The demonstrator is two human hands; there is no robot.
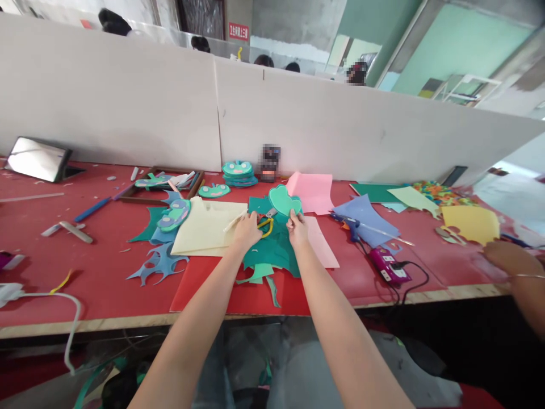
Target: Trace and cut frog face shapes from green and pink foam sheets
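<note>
On the red table [97,272], near its middle, the left hand [246,230] is curled around the yellow handles of the scissors [266,222], fingers closed through the loops. The short blades point up and to the right, toward the teal cutout [284,200]. This rounded, heart-like foam shape stands just above both hands. Its lower edge is pinched between the thumb and fingertips of the right hand [297,227], so the piece rises from those fingers and sits just beside the scissor tips. Whether the blades touch the foam cannot be told.

Under both hands lies a heap of dark green foam scraps [272,253]. A cream sheet [208,233] lies to the left of the heap, partly under the left hand, and a pink sheet [311,191] lies behind the right hand. Further right are a blue sheet [367,213] and a purple power strip [388,268] with a black cord. A stack of frog faces [237,170] rests near the white partition [128,102]. At the far right edge a co-worker's hand [506,257] rests on the table, well apart from the cutout
</note>
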